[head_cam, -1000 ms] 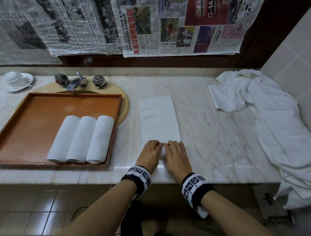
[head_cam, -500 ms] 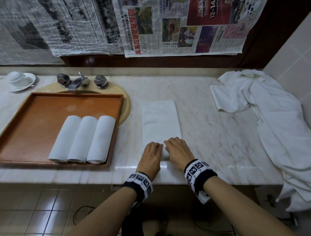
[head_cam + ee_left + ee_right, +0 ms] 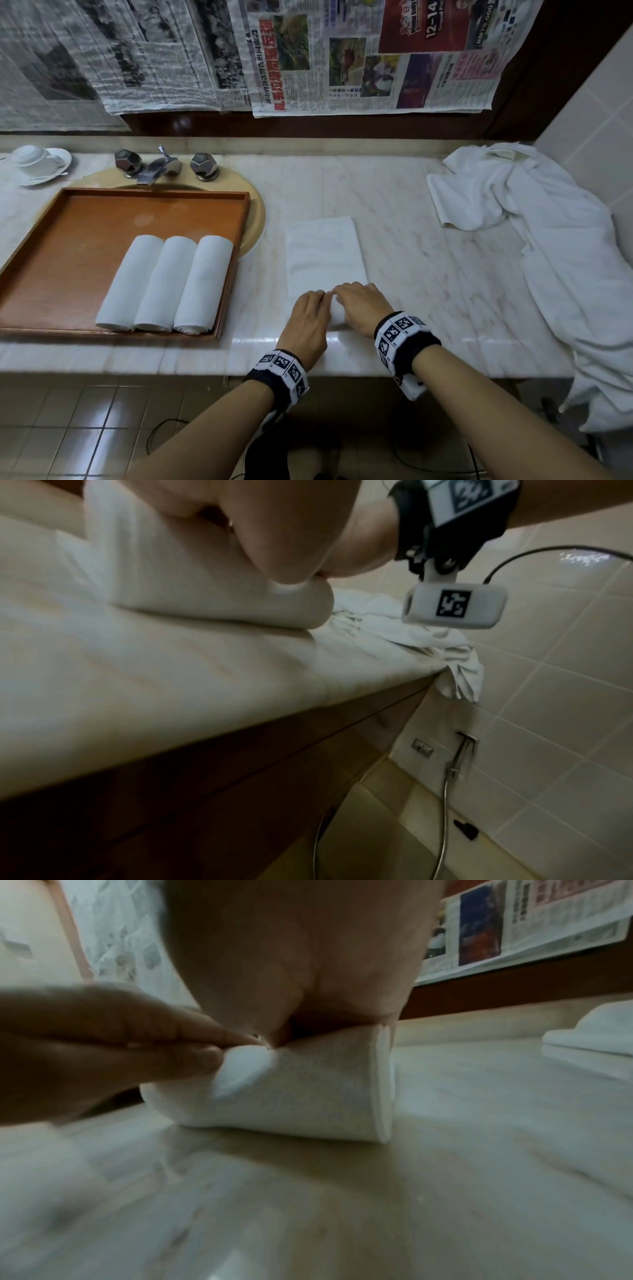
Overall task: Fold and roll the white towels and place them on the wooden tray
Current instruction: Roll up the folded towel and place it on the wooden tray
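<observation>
Both hands curled over the near, already rolled end of the folded towel [image 3: 323, 255]; in the head view the left hand [image 3: 310, 317] and right hand [image 3: 361, 308] sat side by side, touching, on the counter [image 3: 428, 260] near its front edge. The flat part of the towel stretched away from them toward the far wall, so the roll axis ran left to right and the next push should go straight away. The tray [image 3: 85, 219] with three rolled towels [image 3: 164, 284] lay to the left, closer to the left hand.

From the left wrist, the right hand [image 3: 291, 534] pressed the roll [image 3: 205, 593] from above.

From the right wrist, the fingers [image 3: 164, 1031] of the left hand touched the roll [image 3: 308, 1091] at its middle.
</observation>
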`<state>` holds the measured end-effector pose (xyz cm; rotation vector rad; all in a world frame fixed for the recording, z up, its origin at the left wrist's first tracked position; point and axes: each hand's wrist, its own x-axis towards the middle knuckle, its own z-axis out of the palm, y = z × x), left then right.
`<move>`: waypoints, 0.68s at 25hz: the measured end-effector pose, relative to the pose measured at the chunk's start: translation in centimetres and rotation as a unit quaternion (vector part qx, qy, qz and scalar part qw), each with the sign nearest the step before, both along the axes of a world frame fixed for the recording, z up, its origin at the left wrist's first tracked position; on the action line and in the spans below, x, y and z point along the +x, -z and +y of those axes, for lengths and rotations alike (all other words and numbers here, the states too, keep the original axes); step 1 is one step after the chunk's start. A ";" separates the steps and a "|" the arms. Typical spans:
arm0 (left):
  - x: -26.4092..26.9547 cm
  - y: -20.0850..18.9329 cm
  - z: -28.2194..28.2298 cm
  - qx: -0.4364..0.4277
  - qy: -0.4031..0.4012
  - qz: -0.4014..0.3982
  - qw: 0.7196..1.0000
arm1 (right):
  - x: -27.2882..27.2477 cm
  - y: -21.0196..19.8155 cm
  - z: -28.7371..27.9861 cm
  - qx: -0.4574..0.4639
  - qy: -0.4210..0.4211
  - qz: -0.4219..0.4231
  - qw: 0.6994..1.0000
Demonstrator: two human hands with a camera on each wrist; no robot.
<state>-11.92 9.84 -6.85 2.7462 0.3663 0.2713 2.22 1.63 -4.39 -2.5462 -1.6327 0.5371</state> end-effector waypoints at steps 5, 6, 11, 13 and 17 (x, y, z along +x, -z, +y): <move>2.4 -1.4 2.0 0.000 -0.004 0.106 0.994 | -1.9 1.3 -1.4 0.090 0.035 -0.082 0.992; 3.1 -1.8 2.3 0.015 -0.006 0.129 0.992 | -2.1 1.7 -1.8 0.095 0.035 -0.095 0.990; 3.0 -2.1 1.4 0.015 -0.044 0.091 0.995 | -0.6 1.6 -1.0 0.076 0.028 -0.069 0.994; 1.6 -1.0 1.0 0.016 -0.031 0.023 0.999 | 0.0 0.5 0.1 0.022 0.026 -0.036 0.999; 0.7 0.4 0.7 0.026 -0.017 0.025 0.999 | -0.5 0.0 0.0 0.003 0.021 -0.016 1.000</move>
